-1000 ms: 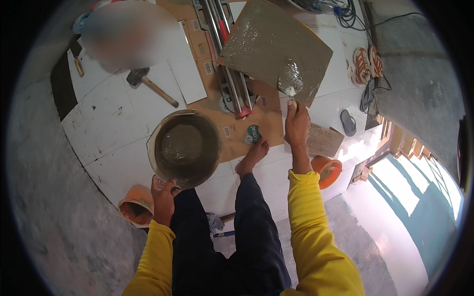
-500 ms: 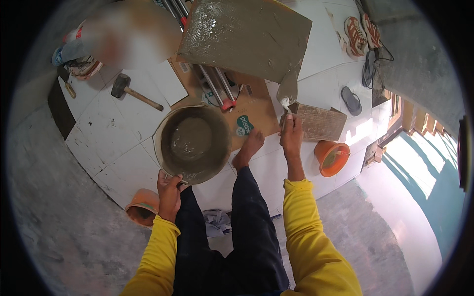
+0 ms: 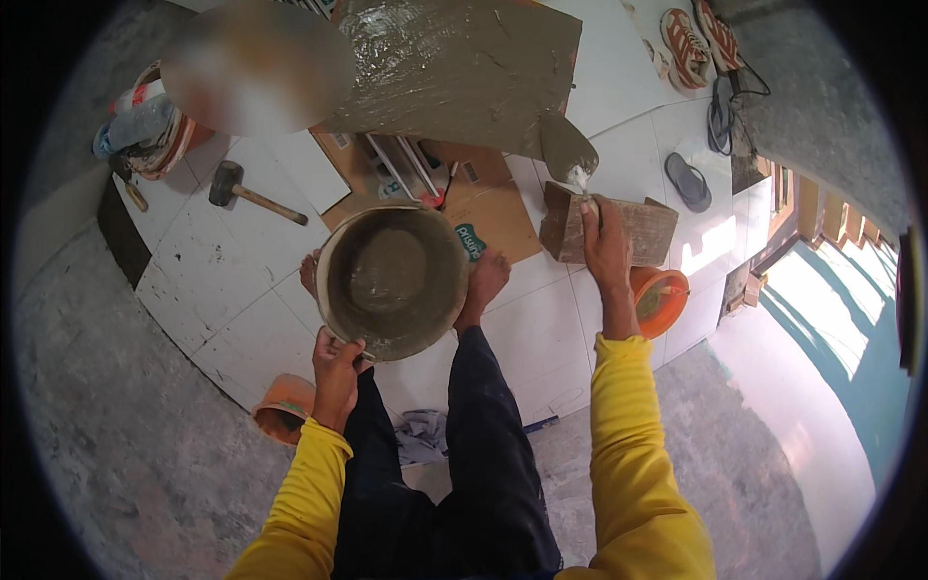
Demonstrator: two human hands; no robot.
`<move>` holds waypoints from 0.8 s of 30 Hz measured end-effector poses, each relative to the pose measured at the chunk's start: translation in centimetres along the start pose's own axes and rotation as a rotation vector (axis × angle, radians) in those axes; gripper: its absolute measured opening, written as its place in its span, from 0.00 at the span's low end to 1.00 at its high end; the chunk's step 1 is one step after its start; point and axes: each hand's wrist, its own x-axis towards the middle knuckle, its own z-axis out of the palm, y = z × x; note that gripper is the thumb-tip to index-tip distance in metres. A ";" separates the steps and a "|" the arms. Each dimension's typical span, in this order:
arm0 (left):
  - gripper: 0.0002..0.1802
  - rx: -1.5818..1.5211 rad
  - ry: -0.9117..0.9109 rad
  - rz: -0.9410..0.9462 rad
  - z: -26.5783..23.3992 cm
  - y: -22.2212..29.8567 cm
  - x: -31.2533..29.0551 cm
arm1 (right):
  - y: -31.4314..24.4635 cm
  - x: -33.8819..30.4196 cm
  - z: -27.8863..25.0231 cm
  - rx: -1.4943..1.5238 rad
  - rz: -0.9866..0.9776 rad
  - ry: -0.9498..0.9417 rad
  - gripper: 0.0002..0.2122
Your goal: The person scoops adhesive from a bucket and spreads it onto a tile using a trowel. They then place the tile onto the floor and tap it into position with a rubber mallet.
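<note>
My left hand [image 3: 338,375] is closed on the near rim of a bucket [image 3: 332,307], by its wire handle. Wet grey mortar [image 3: 387,266] lies inside. My right hand [image 3: 607,246] grips the handle of a trowel [image 3: 568,155], its blade coated in mortar. The blade overlaps the near right edge of a large tile [image 3: 454,77] spread with wet mortar. Just below the blade, partly behind my right hand, sits a brownish wooden box-like piece [image 3: 643,230].
A mallet [image 3: 261,196] lies on the white tiles at left. Orange buckets [image 3: 660,302] stand at right and near left. Cardboard [image 3: 498,217] lies beyond the mortar bucket. Sandals [image 3: 687,182] and sneakers [image 3: 686,48] are at far right. A blurred patch covers the upper left.
My right hand and the trowel have moved right and a little farther away, to the tile's edge. The mortar bucket appears slightly farther right, and my left foot shows beside it.
</note>
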 end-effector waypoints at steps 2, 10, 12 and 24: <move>0.17 0.016 0.001 -0.010 0.5 -0.4 0.1 | 1.3 2.7 -1.0 -0.038 -0.038 -0.012 0.18; 0.22 0.034 -0.001 -0.038 2.3 -2.0 1.0 | 3.0 12.9 -1.9 0.145 0.062 -0.126 0.19; 0.18 0.016 0.012 -0.038 3.6 -2.0 1.0 | 3.4 14.7 -2.4 0.170 0.095 -0.101 0.20; 0.17 0.021 0.032 -0.064 4.2 -1.9 1.7 | -7.3 17.6 -1.0 0.176 0.071 -0.154 0.22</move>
